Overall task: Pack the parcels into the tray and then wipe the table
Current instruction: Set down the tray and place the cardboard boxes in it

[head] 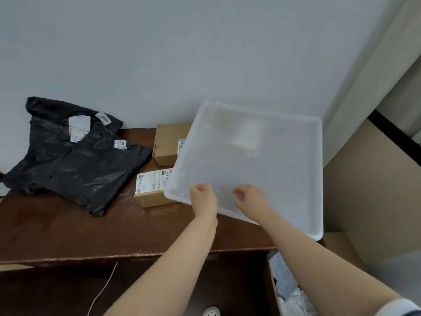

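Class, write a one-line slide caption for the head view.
Left hand grips the tilted translucent tray, right hand beside it, over a brown table with two black bag parcels and two cardboard boxes.

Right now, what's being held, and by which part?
The tray, at its near rim. The left hand grips it; whether the right hand does is unclear.

The tray [284, 179] covers the right part of the far cardboard box [166, 142] and of the near cardboard box [152, 197]. Through its cloudy floor a pale block [245, 137] shows only as a blurred patch. The print on the shipping label [151, 180] is too small to read. The left hand [204, 198] curls round the tray's rim, so its fingertips are hidden. The right hand [250, 199] is blurred; whether it holds the tray is not clear. The left edge cuts the black bags [68, 160].
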